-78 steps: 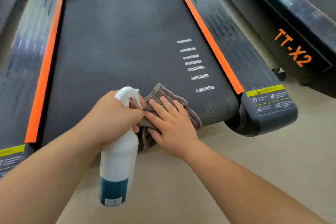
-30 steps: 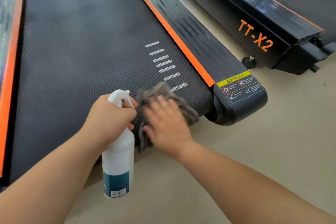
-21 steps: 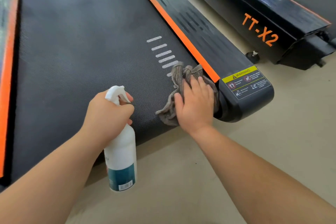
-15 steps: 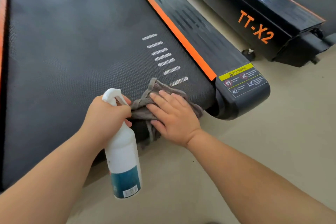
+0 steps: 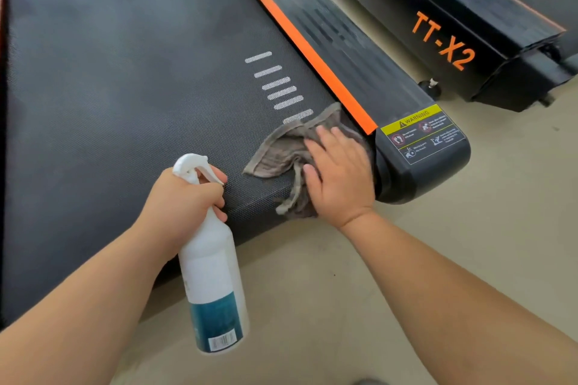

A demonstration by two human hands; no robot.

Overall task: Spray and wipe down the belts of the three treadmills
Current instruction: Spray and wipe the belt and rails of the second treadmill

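Observation:
A wide black treadmill belt (image 5: 125,87) with white dash marks fills the upper left. At its near right corner lies a crumpled grey cloth (image 5: 281,150), and my right hand (image 5: 339,175) presses flat on it with straight fingers, beside the orange side strip (image 5: 312,53). My left hand (image 5: 181,200) grips the neck of a white spray bottle (image 5: 212,275) with a teal label, held over the belt's rear edge and the floor, nozzle pointing right.
A black end cap with a yellow warning sticker (image 5: 422,147) sits right of the cloth. A second treadmill marked TT-X2 (image 5: 444,40) stands at the upper right, its levelling foot (image 5: 431,86) on the beige floor (image 5: 375,259).
My right hand has slid the cloth rightward along the belt's rear edge, from beside the bottle to the orange strip. The bottle in my left hand has stayed about where it was.

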